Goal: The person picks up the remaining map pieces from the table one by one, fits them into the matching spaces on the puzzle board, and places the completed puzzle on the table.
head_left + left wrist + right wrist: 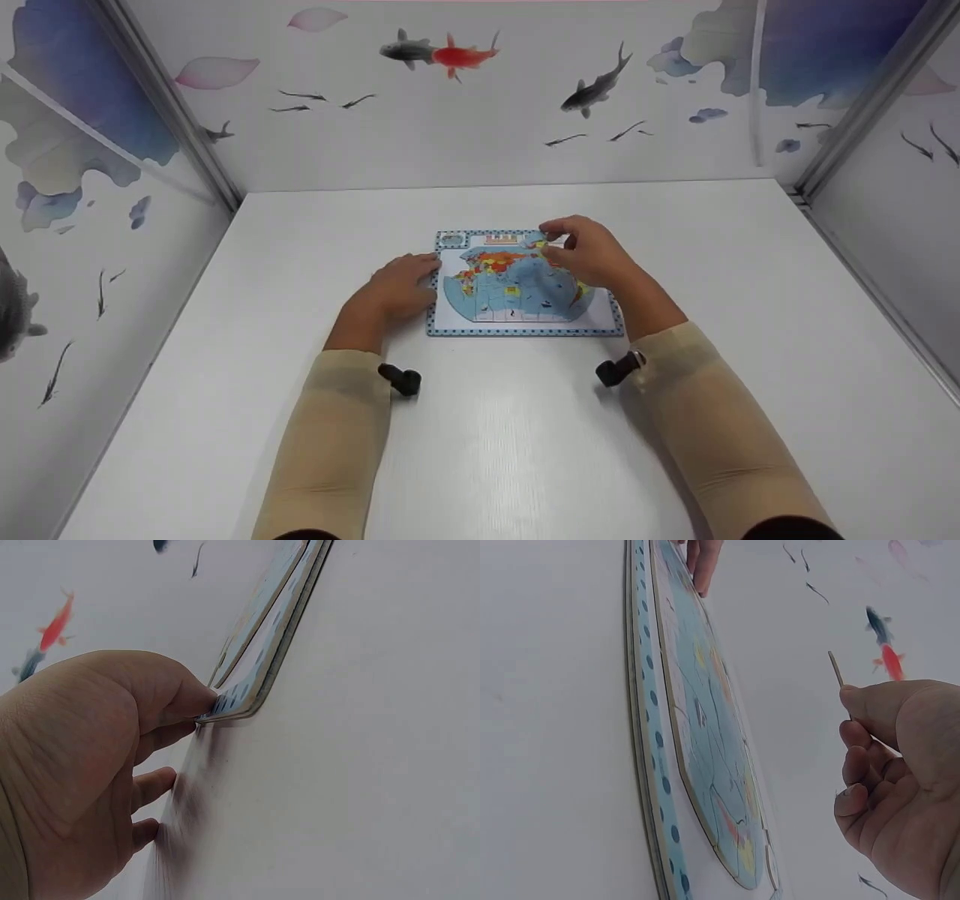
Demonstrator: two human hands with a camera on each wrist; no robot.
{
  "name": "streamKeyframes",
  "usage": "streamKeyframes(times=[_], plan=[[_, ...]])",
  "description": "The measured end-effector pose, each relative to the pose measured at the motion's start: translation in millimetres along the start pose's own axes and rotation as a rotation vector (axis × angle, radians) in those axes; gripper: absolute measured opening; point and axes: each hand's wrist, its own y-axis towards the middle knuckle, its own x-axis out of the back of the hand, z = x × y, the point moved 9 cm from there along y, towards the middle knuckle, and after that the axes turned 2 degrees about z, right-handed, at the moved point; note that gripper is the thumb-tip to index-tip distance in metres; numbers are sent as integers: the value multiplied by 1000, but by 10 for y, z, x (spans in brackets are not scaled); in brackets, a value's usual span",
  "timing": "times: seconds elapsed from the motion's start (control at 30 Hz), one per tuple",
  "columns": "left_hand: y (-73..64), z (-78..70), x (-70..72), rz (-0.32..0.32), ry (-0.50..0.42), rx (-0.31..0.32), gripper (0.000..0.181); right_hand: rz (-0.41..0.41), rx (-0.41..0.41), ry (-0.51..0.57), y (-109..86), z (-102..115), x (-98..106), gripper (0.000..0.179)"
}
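A world map jigsaw puzzle (510, 289) with a dotted blue border lies on the white table. My left hand (405, 285) steadies its left edge. In the left wrist view the thumb (199, 699) presses on the dotted border, and the other fingers extend toward the edge and tabletop. Above the puzzle's upper right part is my right hand (592, 251). Between thumb and index finger it pinches a thin puzzle piece (835, 669), seen edge-on in the right wrist view. The right hand's remaining fingers are curled, and its forearm covers the board's right side.
White panels (487, 135) printed with fish and petals enclose the table (495, 435) at the back and sides. Metal posts (169, 97) stand at the corners. A small black device (401, 380) is strapped at each wrist, over beige sleeves (330, 435).
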Motion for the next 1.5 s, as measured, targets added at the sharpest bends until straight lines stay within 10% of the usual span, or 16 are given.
streamKeyframes(times=[1.0, 1.5], plan=[[15, -4, 16, 5, -8, -8, 67, 200, -9, -56, 505, 512, -971, 45], [3, 18, 11, 10, -16, 3, 68, 233, -15, -52, 650, 504, -1149, 44]])
